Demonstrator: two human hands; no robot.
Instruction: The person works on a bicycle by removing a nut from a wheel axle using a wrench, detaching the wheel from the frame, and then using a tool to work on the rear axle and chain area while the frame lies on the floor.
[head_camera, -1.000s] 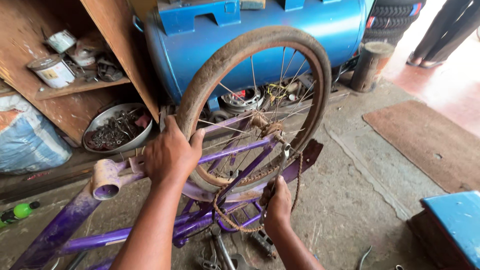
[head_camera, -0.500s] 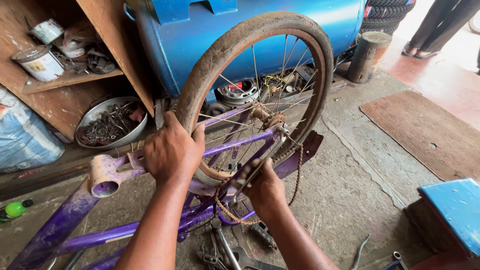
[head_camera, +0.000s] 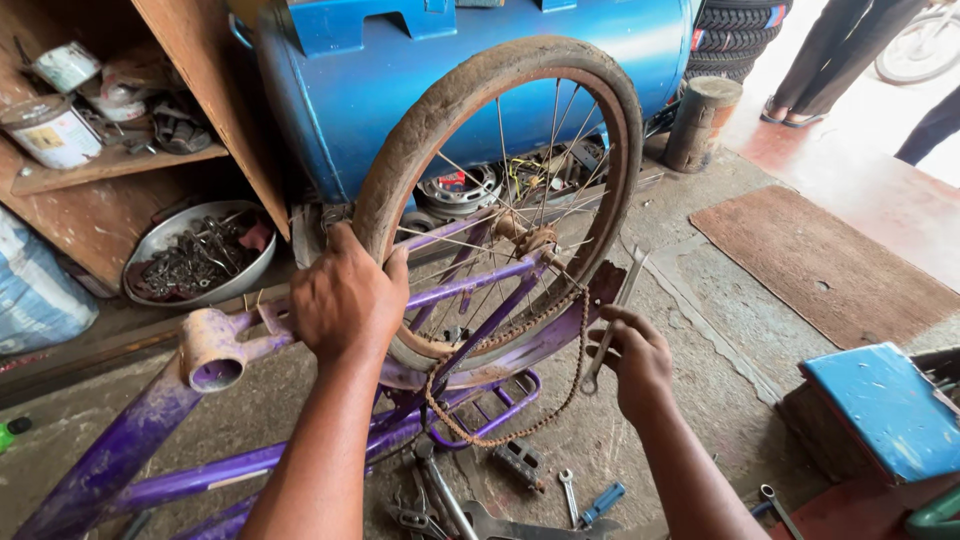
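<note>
Left of the muddy wheel (head_camera: 500, 200), the left hand (head_camera: 345, 300) clamps its tyre on the purple frame (head_camera: 130, 450). A rusty chain (head_camera: 520, 400) sags beneath. Right of the wheel, the right hand (head_camera: 635, 360) grips a spanner (head_camera: 612, 320); bare concrete floor (head_camera: 700, 300) lies beyond.

Hands (head_camera: 345, 300) on wheel (head_camera: 500, 200), perhaps spanner (head_camera: 610, 320)

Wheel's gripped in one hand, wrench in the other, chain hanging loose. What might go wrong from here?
1. The rusty chain sags slack off the sprocket near the right hand; it may snag or pinch fingers if the wheel turns.
2. The left hand grips the tyre beside the spokes, so a sudden spin could trap it.
3. The wrench might slip, and loose tools below could trip.
</note>
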